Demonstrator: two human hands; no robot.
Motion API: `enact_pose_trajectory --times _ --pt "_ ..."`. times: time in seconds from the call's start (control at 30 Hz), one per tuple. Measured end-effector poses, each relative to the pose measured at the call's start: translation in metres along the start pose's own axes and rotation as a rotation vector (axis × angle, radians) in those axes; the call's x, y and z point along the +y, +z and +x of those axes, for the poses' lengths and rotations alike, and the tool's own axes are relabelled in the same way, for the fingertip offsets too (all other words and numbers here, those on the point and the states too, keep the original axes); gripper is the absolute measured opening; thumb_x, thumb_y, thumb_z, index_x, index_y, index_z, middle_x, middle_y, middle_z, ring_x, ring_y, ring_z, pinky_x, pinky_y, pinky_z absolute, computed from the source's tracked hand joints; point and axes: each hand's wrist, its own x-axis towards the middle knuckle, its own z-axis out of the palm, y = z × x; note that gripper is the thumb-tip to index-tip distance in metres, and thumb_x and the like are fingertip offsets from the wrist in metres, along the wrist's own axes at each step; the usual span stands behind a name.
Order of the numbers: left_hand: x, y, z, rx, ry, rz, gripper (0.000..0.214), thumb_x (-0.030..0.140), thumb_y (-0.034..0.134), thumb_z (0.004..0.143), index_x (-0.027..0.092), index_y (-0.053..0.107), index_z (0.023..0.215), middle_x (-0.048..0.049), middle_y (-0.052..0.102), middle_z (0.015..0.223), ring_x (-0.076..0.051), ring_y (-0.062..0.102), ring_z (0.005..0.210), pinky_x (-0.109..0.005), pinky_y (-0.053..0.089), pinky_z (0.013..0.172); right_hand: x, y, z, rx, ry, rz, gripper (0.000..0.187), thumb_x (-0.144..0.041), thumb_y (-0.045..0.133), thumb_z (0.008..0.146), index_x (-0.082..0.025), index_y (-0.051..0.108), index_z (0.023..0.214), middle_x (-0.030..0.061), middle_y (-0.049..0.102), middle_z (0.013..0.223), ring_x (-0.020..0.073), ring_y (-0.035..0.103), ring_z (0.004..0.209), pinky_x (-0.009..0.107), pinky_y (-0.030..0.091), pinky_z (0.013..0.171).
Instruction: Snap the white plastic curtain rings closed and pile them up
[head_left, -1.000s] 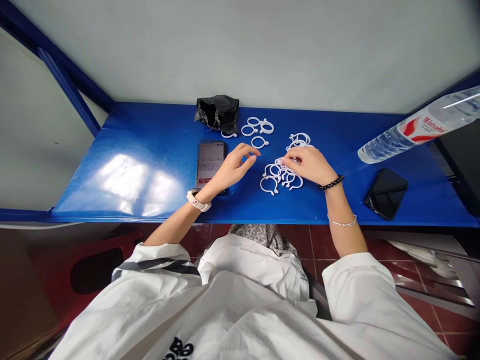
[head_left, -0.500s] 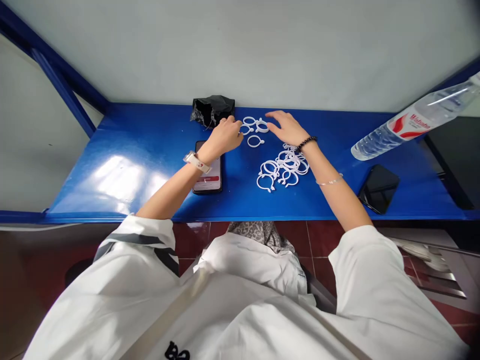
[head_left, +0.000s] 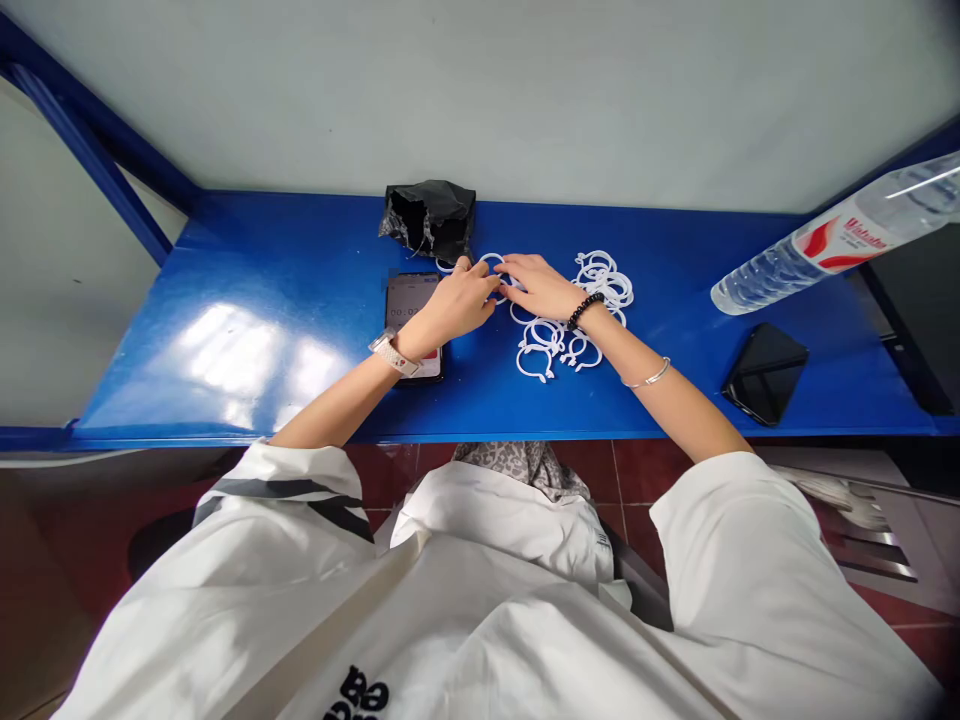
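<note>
Several white plastic rings (head_left: pixel 570 330) lie in a loose heap on the blue shelf (head_left: pixel 262 340). My left hand (head_left: pixel 457 300) and my right hand (head_left: pixel 536 285) meet at the heap's back left. Both pinch a white ring (head_left: pixel 491 262) between their fingertips. My left wrist, with a watch on it, lies over a phone (head_left: pixel 409 300) whose screen is lit. A crumpled black bag (head_left: pixel 431 218) sits just behind my hands, against the wall.
A clear water bottle (head_left: pixel 832 245) lies on its side at the right. A dark phone (head_left: pixel 765 372) rests near the shelf's front right edge. Blue frame bars (head_left: pixel 82 140) rise at the left. Red floor tiles (head_left: pixel 885 600) show below the shelf.
Both hands reached to the small rings at the back, then drew together nearer the phone, now pinching a ring. The separate group of back rings no longer shows apart from my hands.
</note>
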Motion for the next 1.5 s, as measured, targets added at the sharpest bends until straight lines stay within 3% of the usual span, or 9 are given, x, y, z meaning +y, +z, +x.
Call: enact_pose_trajectory --times 0.13,0.27,0.5,0.57,0.67,0.83,1.13,1.33,1.5 --pt "-0.005 0.005 -0.013 0.039 0.046 -0.091 0.022 0.017 0.05 0.093 0.014 0.069 0.103 -0.0159 0.062 0.11 -0.032 0.059 0.105 -0.046 0.051 0.094 -0.002 0.006 -0.021 0.043 -0.092 0.081 0.052 -0.025 0.042 0.099 -0.016 0.049 0.149 0.0159 0.048 0.156 0.0366 0.041 0.145 0.06 0.037 0.117" --pt "-0.012 0.007 -0.015 0.05 0.0 -0.129 0.023 0.013 0.046 0.093 0.014 0.069 0.093 -0.0157 0.061 0.103 -0.029 0.061 0.099 -0.044 0.051 0.093 0.001 0.007 -0.034 0.109 -0.093 0.131 0.053 -0.026 0.042 0.099 -0.02 0.045 0.151 0.0142 0.046 0.157 0.0336 0.041 0.147 0.059 0.036 0.119" --pt "-0.018 0.006 -0.013 0.092 -0.108 -0.115 0.031 0.01 0.042 0.093 0.009 0.07 0.107 -0.0185 0.064 0.109 -0.033 0.061 0.106 -0.051 0.048 0.102 0.003 -0.007 -0.049 0.106 -0.046 0.137 0.063 -0.031 0.055 0.095 -0.017 0.038 0.154 0.0179 0.041 0.158 0.0352 0.045 0.141 0.054 0.045 0.111" --pt "-0.016 0.004 -0.014 0.114 -0.106 -0.118 0.032 0.012 0.042 0.095 0.009 0.069 0.112 -0.0188 0.064 0.112 -0.034 0.06 0.111 -0.052 0.047 0.103 0.006 -0.008 -0.052 0.168 -0.009 0.089 0.058 -0.034 0.06 0.092 -0.016 0.047 0.146 0.0189 0.05 0.148 0.0369 0.05 0.133 0.056 0.046 0.107" --pt "-0.01 -0.001 -0.017 0.127 -0.086 -0.133 0.032 0.016 0.045 0.096 0.011 0.069 0.117 -0.0172 0.064 0.114 -0.033 0.059 0.114 -0.05 0.049 0.103 0.011 -0.004 -0.053 0.266 0.069 -0.02 0.038 -0.041 0.067 0.087 -0.016 0.064 0.116 0.0179 0.061 0.123 0.0395 0.054 0.119 0.059 0.046 0.1" --pt "-0.002 -0.006 -0.02 0.139 -0.047 -0.212 0.028 0.019 0.049 0.096 0.013 0.071 0.112 -0.0151 0.067 0.109 -0.03 0.062 0.108 -0.045 0.052 0.095 0.011 0.009 -0.05 0.254 0.084 -0.1 0.02 -0.035 0.063 0.088 -0.019 0.065 0.076 0.0128 0.063 0.101 0.0376 0.055 0.109 0.061 0.041 0.097" --pt "0.012 -0.007 -0.023 0.157 -0.036 -0.74 0.027 0.038 0.058 0.096 0.015 0.072 0.096 -0.0087 0.075 0.097 -0.016 0.066 0.079 -0.026 0.051 0.071 -0.028 0.001 -0.057 0.368 -0.087 -0.009 0.014 -0.024 0.049 0.097 -0.021 0.06 0.09 0.0112 0.067 0.094 0.0292 0.06 0.094 0.043 0.048 0.084" --pt "0.015 -0.012 -0.026 -0.033 -0.006 -1.102 0.044 0.059 0.065 0.09 0.015 0.063 0.084 -0.005 0.069 0.073 -0.009 0.053 0.053 -0.023 0.042 0.052 -0.035 0.004 -0.068 0.32 -0.092 0.252 0.01 -0.028 0.054 0.096 -0.021 0.058 0.091 0.005 0.068 0.084 0.0184 0.059 0.068 0.033 0.045 0.068" --pt "0.016 -0.024 -0.028 -0.211 0.024 -1.312 0.051 0.065 0.071 0.084 0.017 0.055 0.08 0.0004 0.058 0.064 -0.006 0.045 0.048 -0.021 0.035 0.047 -0.031 0.0 -0.07 0.059 -0.099 0.817 0.03 -0.049 0.065 0.093 -0.021 0.054 0.087 -0.0018 0.063 0.07 0.0094 0.048 0.05 0.024 0.036 0.049"
